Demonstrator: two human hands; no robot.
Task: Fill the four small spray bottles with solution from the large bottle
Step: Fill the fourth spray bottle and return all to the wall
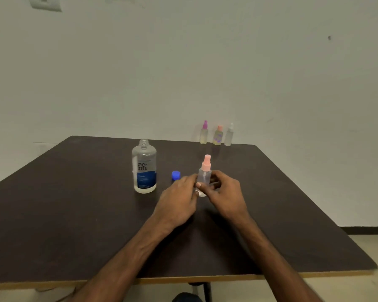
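Note:
A small clear spray bottle with a pink sprayer top (205, 168) stands upright on the dark table (74, 203). My left hand (179, 199) and my right hand (224, 192) both grip its body from either side. The large clear bottle with a blue label (144, 168) stands uncapped to the left, with only a little liquid at its bottom. Its blue cap (176, 175) lies on the table between the two bottles. Three more small spray bottles stand in a row at the far edge: purple-topped (204, 132), orange-topped (218, 135) and white-topped (229, 135).
The table's far edge meets a pale wall (205, 62). Its right edge (327, 216) drops to the floor. Bare tabletop stretches to the left of the large bottle and along the near edge.

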